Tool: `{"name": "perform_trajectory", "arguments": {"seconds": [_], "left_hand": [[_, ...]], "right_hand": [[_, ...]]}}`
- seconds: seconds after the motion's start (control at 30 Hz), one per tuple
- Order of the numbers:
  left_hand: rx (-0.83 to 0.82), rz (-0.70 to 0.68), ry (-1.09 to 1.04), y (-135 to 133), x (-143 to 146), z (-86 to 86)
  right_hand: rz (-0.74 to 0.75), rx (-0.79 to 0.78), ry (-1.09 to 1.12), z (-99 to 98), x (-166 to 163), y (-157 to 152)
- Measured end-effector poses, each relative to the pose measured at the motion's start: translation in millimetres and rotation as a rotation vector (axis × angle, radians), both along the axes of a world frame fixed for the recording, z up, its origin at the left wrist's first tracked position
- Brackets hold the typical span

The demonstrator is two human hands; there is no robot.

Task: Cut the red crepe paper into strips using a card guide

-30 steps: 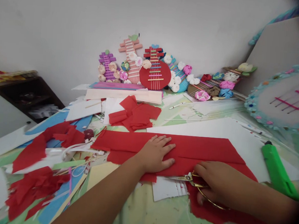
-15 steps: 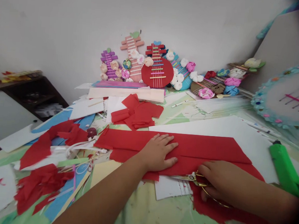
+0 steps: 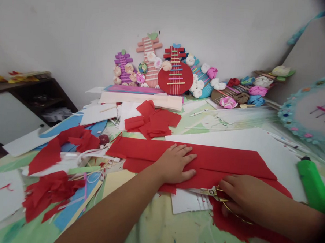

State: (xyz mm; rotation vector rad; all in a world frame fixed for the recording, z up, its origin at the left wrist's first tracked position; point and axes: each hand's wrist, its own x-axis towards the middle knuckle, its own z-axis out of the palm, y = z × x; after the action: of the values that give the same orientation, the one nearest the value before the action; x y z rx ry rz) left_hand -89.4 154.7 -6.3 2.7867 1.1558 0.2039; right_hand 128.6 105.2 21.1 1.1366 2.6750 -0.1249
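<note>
My left hand [image 3: 176, 164] lies flat, fingers together and stretched out, on a long folded strip of red crepe paper [image 3: 226, 160] that runs across the table. My right hand [image 3: 242, 196] is closed round the gold handles of a pair of scissors [image 3: 211, 193], whose blades point left under the strip's near edge. The scissors' handle loops are mostly hidden by my fingers. A white sheet [image 3: 187, 203] lies beneath the blades.
Loose red paper pieces [image 3: 151, 122] lie beyond the strip, with more red scraps [image 3: 50, 193] and coloured offcuts at the left. A green cutter [image 3: 312, 185] lies at the right. Paper guitars with flowers [image 3: 175, 72] lean on the wall. A dark shelf [image 3: 34, 99] stands far left.
The view has drifted slightly, so everything sits a little further right and up in the frame. Both hands keep their places on the strip and the scissors.
</note>
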Motion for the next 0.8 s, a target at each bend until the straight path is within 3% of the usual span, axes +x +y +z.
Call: {"name": "perform_trajectory", "arguments": {"seconds": [0.33,0.63,0.8], "left_hand": [[0.015,0.000,-0.013,-0.1,-0.3,-0.7],[0.011,0.004,-0.024,0.2,-0.2,-1.2],[0.002,0.004,-0.024,-0.7,-0.1,0.8]], "right_hand": [[-0.210,-0.069,0.115,8.3,1.3,-10.7],[-0.322,-0.169,0.083,23.4,3.7,-19.7],[-0.340,-0.192,0.072,21.9,3.3,-18.3]]}}
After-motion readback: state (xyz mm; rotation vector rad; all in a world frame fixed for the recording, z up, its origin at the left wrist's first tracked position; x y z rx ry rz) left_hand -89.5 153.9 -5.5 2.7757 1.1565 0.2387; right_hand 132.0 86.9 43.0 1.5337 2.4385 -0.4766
